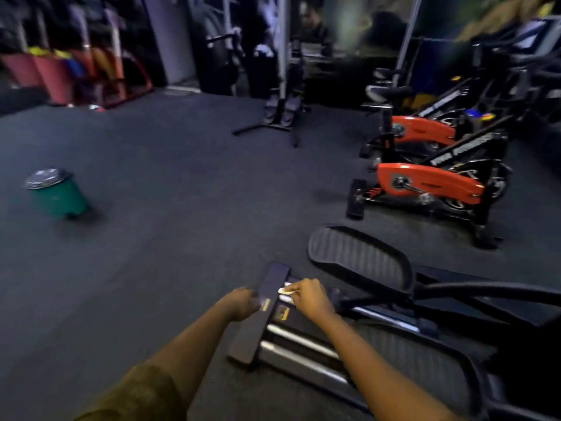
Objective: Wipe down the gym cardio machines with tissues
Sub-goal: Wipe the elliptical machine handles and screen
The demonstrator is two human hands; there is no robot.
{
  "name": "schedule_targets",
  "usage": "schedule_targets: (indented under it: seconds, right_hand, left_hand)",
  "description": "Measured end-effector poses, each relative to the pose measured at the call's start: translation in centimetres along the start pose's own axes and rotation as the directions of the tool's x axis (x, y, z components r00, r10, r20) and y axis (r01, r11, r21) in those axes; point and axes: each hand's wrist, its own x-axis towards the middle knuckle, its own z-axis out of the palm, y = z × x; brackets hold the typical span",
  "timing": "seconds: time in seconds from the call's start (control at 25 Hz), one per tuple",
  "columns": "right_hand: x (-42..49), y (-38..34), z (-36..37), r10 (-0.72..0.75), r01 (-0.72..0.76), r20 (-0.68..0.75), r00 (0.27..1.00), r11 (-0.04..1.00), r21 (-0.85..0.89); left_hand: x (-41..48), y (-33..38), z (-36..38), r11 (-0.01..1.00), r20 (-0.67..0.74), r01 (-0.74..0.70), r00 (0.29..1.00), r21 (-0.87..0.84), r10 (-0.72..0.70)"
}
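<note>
An elliptical machine lies low in front of me, with a dark rear base bar [258,314], silver rails [300,338] and a ribbed black foot pedal [358,256]. My right hand [309,297] pinches a small white tissue [285,290] against the rail end just behind the bar. My left hand [243,302] rests against the left side of the bar, fingers curled on its edge; the frame is blurred, so the grip is unclear.
A green pedal bin [57,192] stands on the dark floor at the left. Two red exercise bikes [431,183] stand to the right, more machines behind them. Coloured racks [76,68] line the far left wall. A person stands far back.
</note>
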Motion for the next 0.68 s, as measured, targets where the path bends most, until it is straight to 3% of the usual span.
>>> schedule_targets:
  seconds: [0.12, 0.36, 0.52, 0.68]
  right_hand:
    - [5.2, -8.0, 6.8, -0.064, 0.061, 0.089, 0.994, 0.998, 0.034]
    - [14.1, -21.3, 17.3, -0.147, 0.140, 0.239, 0.960, 0.989, 0.045]
    - [20.7, -27.2, 19.1, -0.184, 0.181, 0.240, 0.953, 0.983, 0.034]
    - [29.1, -29.2, 18.5, -0.138, 0.142, 0.135, 0.981, 0.990, -0.020]
  left_hand:
    - [-3.1, -11.5, -2.3, 0.987, -0.009, 0.158, 0.987, -0.019, -0.158]
    - [-8.0, -29.8, -7.4, 0.943, -0.017, 0.332, 0.943, -0.016, -0.333]
    - [-5.5, -36.8, -11.8, 0.940, -0.047, 0.339, 0.939, -0.031, -0.340]
    - [1.5, -40.4, -18.0, 0.971, -0.090, 0.236, 0.967, -0.047, -0.239]
